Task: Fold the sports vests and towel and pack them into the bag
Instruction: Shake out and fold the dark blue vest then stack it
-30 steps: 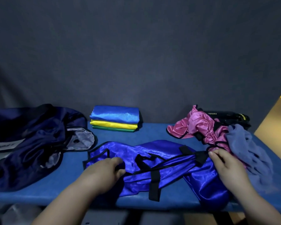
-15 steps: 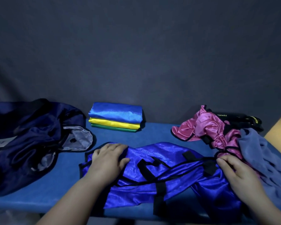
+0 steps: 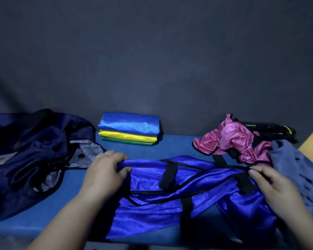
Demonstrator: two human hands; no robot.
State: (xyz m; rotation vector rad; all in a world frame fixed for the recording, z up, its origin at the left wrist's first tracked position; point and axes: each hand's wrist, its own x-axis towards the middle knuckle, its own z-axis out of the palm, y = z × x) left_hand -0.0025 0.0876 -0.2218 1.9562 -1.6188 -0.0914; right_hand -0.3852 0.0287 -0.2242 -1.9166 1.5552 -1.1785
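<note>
A: A blue table [image 3: 179, 145] runs in front of a dark grey backdrop [image 3: 152, 60]. What's nearest?

B: The royal-blue vest [image 3: 170, 195] with black trim, unfolded and stretched across the near edge at 6 o'clock. The left hand [image 3: 105, 174] grips its left end and the right hand [image 3: 275, 184] pinches its right end beside a black strap.

A: Has anything changed from half a second ago?

B: Yes. The left hand then lay flat on the cloth. Now its fingers are curled round a bunched edge, raised a little off the table. The right hand has kept its pinch, and the vest is pulled straighter between the two.

A: And the bag?

B: The navy bag [image 3: 34, 156] slumps at 9 o'clock, its mouth open towards the vest with grey lining showing. I cannot tell if anything is inside.

A: What's further back?

B: At 3 o'clock is a grey-blue towel [image 3: 296, 168], crumpled just beside the right hand. At 2 o'clock a pink vest [image 3: 231, 139] lies bunched, touching the towel. Behind it is a black object [image 3: 266, 129] with pale lettering. At 12 o'clock, against the backdrop, is a folded stack: a blue vest [image 3: 129, 124] on a yellow vest [image 3: 126, 135] on a green vest [image 3: 128, 141].
</note>
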